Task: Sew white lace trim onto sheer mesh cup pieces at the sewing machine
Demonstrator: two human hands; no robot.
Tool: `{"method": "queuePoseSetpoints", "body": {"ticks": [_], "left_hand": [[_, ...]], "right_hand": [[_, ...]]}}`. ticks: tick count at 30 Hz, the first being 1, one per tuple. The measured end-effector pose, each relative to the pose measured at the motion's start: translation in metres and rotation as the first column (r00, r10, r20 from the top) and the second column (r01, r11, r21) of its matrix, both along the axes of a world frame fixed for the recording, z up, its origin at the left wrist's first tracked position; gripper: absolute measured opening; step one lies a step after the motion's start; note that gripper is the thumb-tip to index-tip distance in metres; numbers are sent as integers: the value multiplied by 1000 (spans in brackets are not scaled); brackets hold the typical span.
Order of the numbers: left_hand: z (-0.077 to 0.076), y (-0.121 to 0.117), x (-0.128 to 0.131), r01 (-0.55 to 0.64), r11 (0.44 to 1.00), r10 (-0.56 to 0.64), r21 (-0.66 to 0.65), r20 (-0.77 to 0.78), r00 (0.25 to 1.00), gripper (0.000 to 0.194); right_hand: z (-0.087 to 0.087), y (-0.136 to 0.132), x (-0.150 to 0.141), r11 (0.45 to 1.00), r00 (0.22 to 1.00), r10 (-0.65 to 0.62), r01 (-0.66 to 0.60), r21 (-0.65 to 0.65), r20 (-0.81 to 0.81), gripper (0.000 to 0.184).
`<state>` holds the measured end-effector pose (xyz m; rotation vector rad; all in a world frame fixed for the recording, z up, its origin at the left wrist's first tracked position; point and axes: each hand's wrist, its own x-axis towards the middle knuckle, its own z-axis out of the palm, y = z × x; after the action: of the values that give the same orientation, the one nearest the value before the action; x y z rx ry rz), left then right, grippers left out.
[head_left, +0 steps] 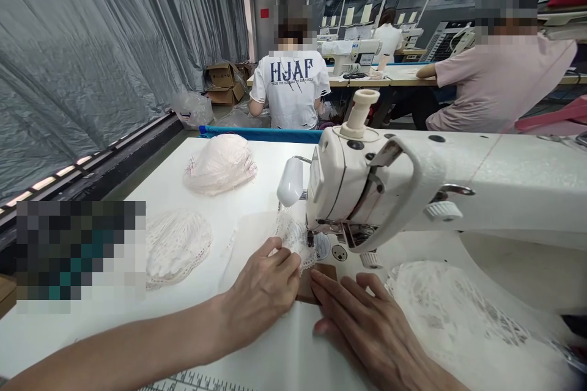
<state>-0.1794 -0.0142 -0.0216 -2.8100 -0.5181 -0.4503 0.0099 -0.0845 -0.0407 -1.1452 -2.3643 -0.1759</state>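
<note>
A piece of white lace fabric lies beside the needle area of the white sewing machine, with sheer white cloth spread to its left. My left hand is closed, its curled fingers gripping the near edge of the lace; the fingertips are partly hidden. To the right, my right hand lies flat with fingers stretched out. Its fingertips touch a brown flat piece in front of the presser foot. Between the two hands, part of that brown piece is covered.
Pale fabric is heaped at the back left, with a lace stack nearer. More lace lies at the right. A ruler strip marks the front. Beyond the table, people sit by other machines.
</note>
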Motion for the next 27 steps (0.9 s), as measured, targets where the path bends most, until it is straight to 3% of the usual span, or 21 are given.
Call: {"method": "queuePoseSetpoints", "body": {"ticks": [9,16,23,27], "left_hand": [[-4,3,-2,-19,1000,19,-17,-1,1000,19],[0,20,-2,-68,995,69,-76,12,998,21],[-4,22,3,-140,988,138,-68,-38,990,19],[-3,22,-12,-100,985,105,-142,24,994,19]], "right_hand": [[-2,4,-1,999,1000,-2,2,45,-18,32],[-2,7,2,999,997,-44,46,-26,62,43],[-9,12,3,999,998,-41,40,13,46,38],[-8,14,7,998,997,-29,25,55,72,35]]}}
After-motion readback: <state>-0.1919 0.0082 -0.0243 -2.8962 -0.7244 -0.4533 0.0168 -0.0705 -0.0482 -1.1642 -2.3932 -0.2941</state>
